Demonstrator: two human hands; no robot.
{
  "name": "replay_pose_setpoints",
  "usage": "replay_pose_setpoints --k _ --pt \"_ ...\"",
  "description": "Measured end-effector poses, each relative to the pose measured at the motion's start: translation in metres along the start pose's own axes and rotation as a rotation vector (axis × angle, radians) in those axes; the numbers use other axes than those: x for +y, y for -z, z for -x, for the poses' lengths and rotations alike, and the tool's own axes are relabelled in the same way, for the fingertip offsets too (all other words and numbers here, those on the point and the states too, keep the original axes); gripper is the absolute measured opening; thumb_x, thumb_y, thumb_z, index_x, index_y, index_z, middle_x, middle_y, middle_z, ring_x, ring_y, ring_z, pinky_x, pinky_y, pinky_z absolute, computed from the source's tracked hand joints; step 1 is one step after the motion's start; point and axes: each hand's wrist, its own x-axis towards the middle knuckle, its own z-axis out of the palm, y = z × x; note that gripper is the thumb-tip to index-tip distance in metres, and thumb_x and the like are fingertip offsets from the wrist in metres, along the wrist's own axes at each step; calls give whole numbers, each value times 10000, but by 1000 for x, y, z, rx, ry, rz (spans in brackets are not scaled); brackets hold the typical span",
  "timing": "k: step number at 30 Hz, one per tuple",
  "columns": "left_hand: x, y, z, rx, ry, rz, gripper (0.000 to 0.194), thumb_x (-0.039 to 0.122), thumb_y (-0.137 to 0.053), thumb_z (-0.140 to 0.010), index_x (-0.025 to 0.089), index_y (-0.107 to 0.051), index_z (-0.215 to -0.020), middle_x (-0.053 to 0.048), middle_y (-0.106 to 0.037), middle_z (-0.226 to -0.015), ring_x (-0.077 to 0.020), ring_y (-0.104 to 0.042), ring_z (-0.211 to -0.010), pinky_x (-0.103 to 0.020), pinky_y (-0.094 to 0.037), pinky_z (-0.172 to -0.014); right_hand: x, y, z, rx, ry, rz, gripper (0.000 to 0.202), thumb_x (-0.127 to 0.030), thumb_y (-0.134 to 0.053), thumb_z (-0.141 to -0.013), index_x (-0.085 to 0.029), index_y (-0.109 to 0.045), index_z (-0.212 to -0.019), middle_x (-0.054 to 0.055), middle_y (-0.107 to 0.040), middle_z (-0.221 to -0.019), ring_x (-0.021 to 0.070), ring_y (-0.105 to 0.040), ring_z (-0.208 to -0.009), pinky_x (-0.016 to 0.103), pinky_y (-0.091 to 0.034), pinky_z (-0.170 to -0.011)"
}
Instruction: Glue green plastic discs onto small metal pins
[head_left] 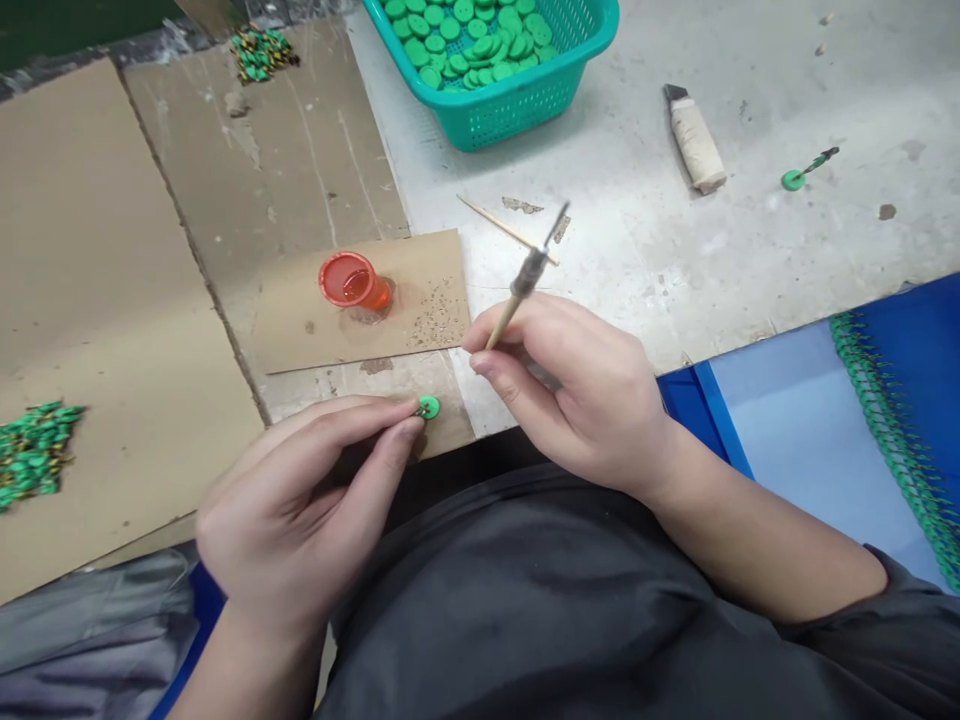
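From the head view, what we judge most likely to go wrong is the small green disc (429,407) slipping. Our left hand (300,510) pinches it only at its edge, between thumb and forefinger tips, so a nudge from the brush tip could twist it loose and drop it onto the cardboard just under the fingers. The brush (525,280) is another risk: our right hand (577,400) grips its wooden handle low down, leaving the bristle end well beyond the fingertips, where it wobbles easily and could smear. The open orange cup (352,281) stands just beyond our left fingertips, and a careless sweep could tip it.

As for the fingers, the left ones are closed nearly tight on the disc, the rest curled under. The right thumb and forefinger are closed around the handle, pen-fashion, with the bristles pointing up and away from us. The disc sits between the two hands, closer to the left fingertips. Far beyond the brush tip, a teal basket (525,100) holds many similar green discs.
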Motion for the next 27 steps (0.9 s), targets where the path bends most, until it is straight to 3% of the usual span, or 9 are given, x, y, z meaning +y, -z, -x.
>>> replay_pose_setpoints --k 6,9,12,14,17,22,27 --pt "-2 0 1 3 -42 17 278 153 -951 -1004 354 -931 -1194 61 -907 -1136 -126 -847 -995 -246 -686 -999 -1 -13 -3 -38 91 -132 73 -214 -676 -1233 -195 -745 -1242 70 -903 -1271 172 -868 -1220 291 -698 -1138" --pt "0 -1 1 14 -44 2 273 164 -943 -1021 373 -934 -1197 76 -908 -1148 -117 -849 -1041 -234 -674 -1039 -1 -21 -7 -120 43 -149 172 -197 -598 -1238 -258 -755 -1275 64 -893 -1366 189 -852 -1313 325 -689 -1219" --pt "2 -2 2 23 -34 -9 262 181 -939 -1034 384 -935 -1201 91 -904 -1125 -92 -845 -1040 -205 -658 -1059 -2 -24 -8 -205 -19 -140 266 -160 -547 -1218 -297 -763 -1290 32 -885 -1406 191 -844 -1346 325 -684 -1237" --pt "3 -2 3 28 -26 -15 263 181 -937 -1035 382 -935 -1205 87 -904 -1124 -95 -848 -1047 -207 -660 -1064 -1 -25 -7 -191 13 -154 257 -172 -531 -1229 -277 -758 -1287 33 -882 -1410 186 -839 -1358 316 -681 -1234" --pt "1 -2 3 29 -31 -33 249 184 -943 -1029 371 -939 -1193 67 -907 -1130 -122 -855 -1055 -237 -678 -1054 1 -26 -6 -168 50 -166 248 -200 -512 -1255 -266 -748 -1290 28 -877 -1395 171 -837 -1342 298 -678 -1218" --pt "-2 -2 3 34 -47 -11 295 168 -955 -991 372 -945 -1204 28 -912 -1118 -183 -868 -1015 -299 -724 -976 2 -24 -9 -243 9 -188 265 -307 -498 -1268 -301 -762 -1249 34 -888 -1361 196 -848 -1333 318 -687 -1225" --pt "-1 -1 3 18 -42 -13 358 154 -932 -1005 404 -936 -1261 29 -913 -1145 -183 -866 -1008 -313 -730 -975 3 -23 -12 -284 -16 -226 293 -225 -537 -1193 -337 -802 -1251 6 -895 -1308 210 -868 -1290 337 -699 -1229"
